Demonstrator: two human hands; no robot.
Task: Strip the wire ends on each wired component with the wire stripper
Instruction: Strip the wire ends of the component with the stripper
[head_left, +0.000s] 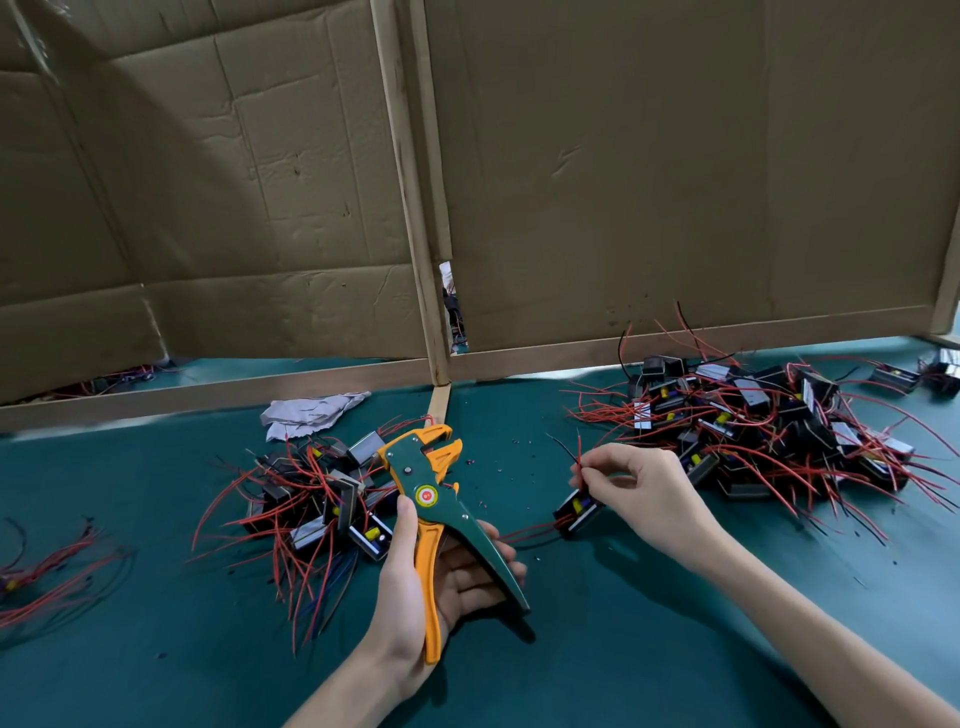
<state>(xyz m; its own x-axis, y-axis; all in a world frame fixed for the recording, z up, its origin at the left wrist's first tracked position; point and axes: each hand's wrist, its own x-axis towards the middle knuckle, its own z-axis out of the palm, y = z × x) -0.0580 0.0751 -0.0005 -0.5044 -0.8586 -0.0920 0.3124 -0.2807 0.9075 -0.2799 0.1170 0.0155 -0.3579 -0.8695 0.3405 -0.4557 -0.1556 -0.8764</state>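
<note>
**Reference item:** orange-and-green hand-held wire stripper (431, 493). It is held above the teal-covered desk (649, 670) with its head pointing away from the person. Its jaws stand apart and its handles are spread.

**Hands:** the two are apart.
- The left hand (441, 577) is wrapped round both handles, with the thumb lying up along the tool's body.
- The right hand (649, 491), right of the stripper, pinches the red and black wire ends (575, 457) of a small black wired component with a yellow part (577, 512).
- The component sits just under the fingers. Whether it touches the desk cannot be told.
- Its other red leads trail back towards the stripper's green handle.

**Edges:** behind the stripper, a creased brown cardboard partition (649, 182) on a pale wooden frame (413, 234) closes off the far side of the desk. There is a narrow gap beside the upright.

**Open room:**
- A strip of desk runs between the stripper and the right hand, dotted with dark insulation specks (498, 462).
- A wider stretch lies on the person's side of the stripper.

**Stock:**
- Just left of the stripper is a smaller heap (317, 504) of black components with red wires.
- Well to its right is a larger heap (769, 421) of the same.
- Far left is a loose bundle of red wires (47, 566).
- Behind and to the left is a crumpled pale grey cloth (306, 410).
</note>
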